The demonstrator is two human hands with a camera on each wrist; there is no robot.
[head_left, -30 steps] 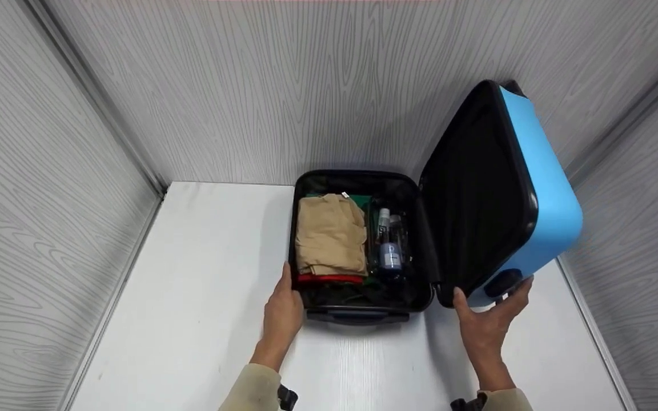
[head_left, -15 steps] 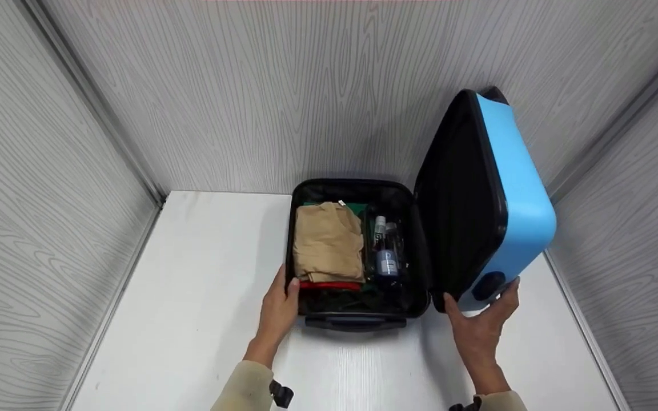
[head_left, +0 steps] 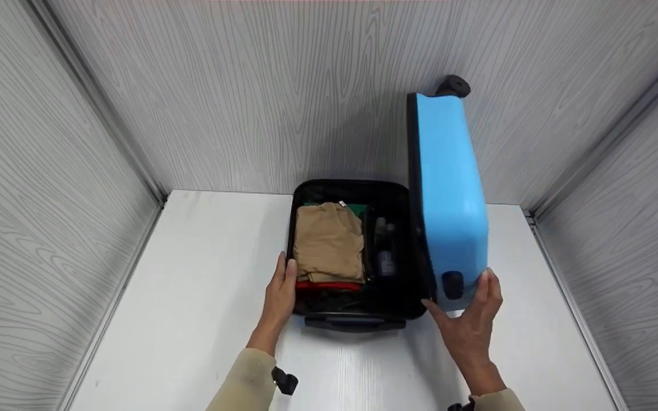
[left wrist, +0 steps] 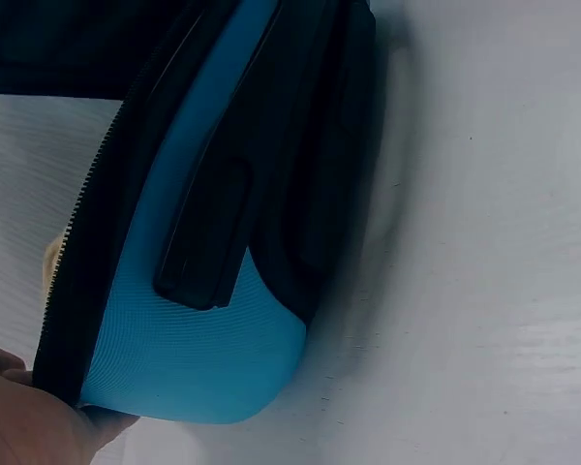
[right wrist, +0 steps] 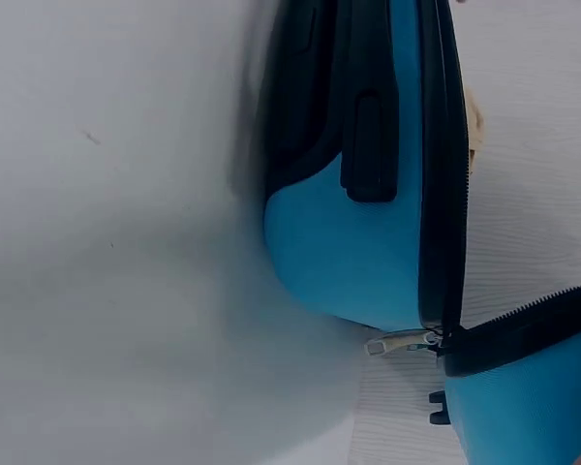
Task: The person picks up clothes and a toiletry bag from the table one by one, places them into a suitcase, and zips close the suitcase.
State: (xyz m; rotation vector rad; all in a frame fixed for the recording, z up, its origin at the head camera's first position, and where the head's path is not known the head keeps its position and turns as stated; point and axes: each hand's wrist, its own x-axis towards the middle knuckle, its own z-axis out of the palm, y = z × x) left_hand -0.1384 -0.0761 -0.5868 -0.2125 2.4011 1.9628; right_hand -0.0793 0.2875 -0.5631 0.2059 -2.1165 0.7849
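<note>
Lid (head_left: 452, 188) now near upright; 1 s ago it leaned out R.
My L hand (head_left: 279, 297) grips L rim of suitcase (left wrist: 198, 358), R hand (head_left: 472, 325) pinches lid's near corner; suitcase on white table (head_left: 192, 285) by back wall (head_left: 249, 103).

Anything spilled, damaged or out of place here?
Nothing stands out. The tan garment lies folded beside the bottles in the suitcase; the right hand holds the raised lid. No spill or damage shows, though the bottles sit in shadow.
</note>
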